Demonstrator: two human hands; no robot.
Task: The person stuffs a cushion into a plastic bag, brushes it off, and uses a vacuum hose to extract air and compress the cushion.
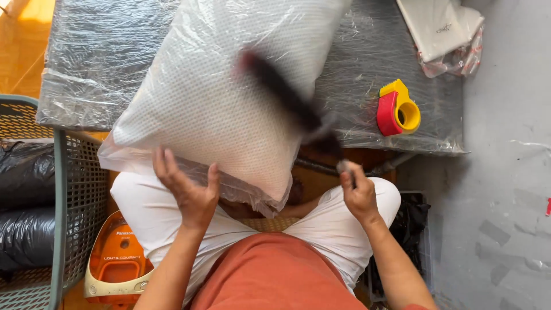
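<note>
Steadying the bagged pillow point(229, 97) on the table point(86, 63), the left hand point(189, 192) lies open under its near edge; the right hand point(359, 192), beside the pillow, grips a blurred dark tool point(287, 95) across it.

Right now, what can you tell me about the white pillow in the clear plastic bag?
The white pillow in the clear plastic bag is plump and rectangular, with a fine dotted weave under glossy, wrinkled film. It lies tilted across the near edge of the plastic-wrapped table, its lower corner overhanging the lap. The left hand presses its lower edge, loose film bunching there. A blurred dark stick-like tool in the right hand crosses it.
</note>
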